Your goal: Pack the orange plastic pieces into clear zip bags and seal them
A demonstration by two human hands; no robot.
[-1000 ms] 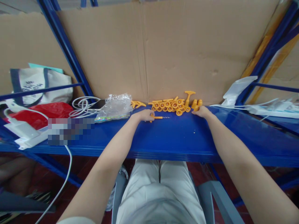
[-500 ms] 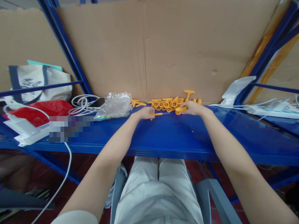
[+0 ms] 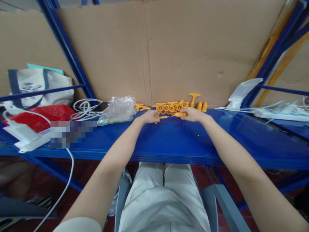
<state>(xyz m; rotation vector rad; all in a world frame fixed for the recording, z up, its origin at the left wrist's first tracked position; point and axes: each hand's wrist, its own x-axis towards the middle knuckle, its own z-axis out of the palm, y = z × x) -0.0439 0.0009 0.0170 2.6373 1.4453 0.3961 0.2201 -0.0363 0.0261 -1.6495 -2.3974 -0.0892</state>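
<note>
My left hand rests on the blue shelf with its fingers closed on an orange ribbed rod that has a thin metal spring at its right end. My right hand is closed on a short orange cylindrical piece, held just right of the spring's tip. Behind both hands lies a pile of several orange plastic parts against the cardboard back wall. An orange T-shaped piece stands upright beside two small orange caps.
A crumpled clear plastic bag and coiled white cable lie left of the pile. Further left are a red bag, a white charger and a canvas tote. White packaging and a power strip sit right.
My right hand left the two caps at the right of the pile, took an orange cylindrical piece and moved left toward the rod's spring end. My left hand stayed put.
</note>
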